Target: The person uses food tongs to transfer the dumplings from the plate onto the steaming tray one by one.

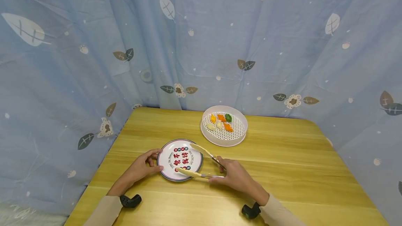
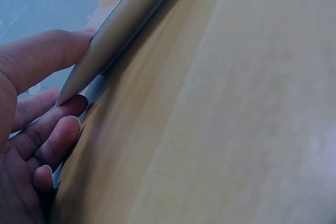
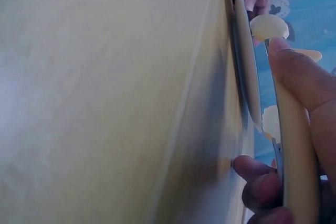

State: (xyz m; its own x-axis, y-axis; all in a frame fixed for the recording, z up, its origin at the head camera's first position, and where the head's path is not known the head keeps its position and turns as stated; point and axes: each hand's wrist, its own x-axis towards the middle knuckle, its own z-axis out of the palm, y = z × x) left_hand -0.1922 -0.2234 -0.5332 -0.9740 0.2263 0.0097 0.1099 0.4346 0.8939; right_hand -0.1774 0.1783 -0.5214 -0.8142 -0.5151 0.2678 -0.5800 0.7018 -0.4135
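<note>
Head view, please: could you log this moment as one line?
left hand: steadies printed white round plate | right hand: holds cream plastic tongs open over it

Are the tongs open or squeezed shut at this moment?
Open. The tongs in the right hand have their two arms spread wide above the plate, tips apart, with nothing between them.

plate (image 1: 180,159) on table (image 1: 282,184), steamer tray (image 1: 224,125) behind it
</note>
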